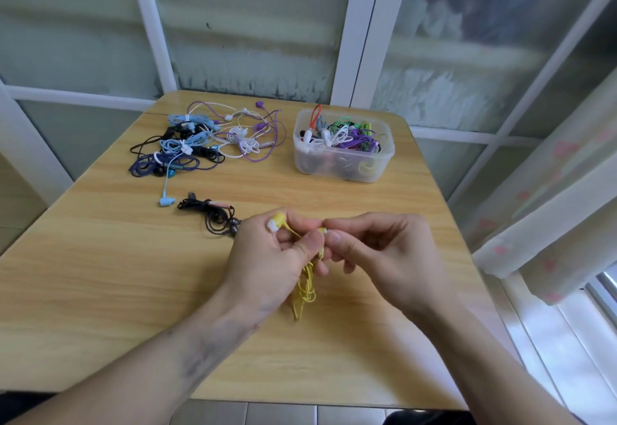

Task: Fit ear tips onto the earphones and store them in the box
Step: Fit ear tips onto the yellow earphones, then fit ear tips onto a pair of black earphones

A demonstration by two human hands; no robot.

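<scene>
Both hands' fingers, L (277, 251) & R (377, 251), pinch yellow earphones (307, 286) above table (100, 274).

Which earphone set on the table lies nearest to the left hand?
The black earphones, a small bundle lying alone just beside the left hand; the blue, purple and white sets lie farther back.

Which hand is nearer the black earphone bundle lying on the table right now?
Left. The left hand sits right beside the black earphone bundle, its knuckles almost at the cord's near end. The right hand is farther off, on the far side of the left hand.
</scene>
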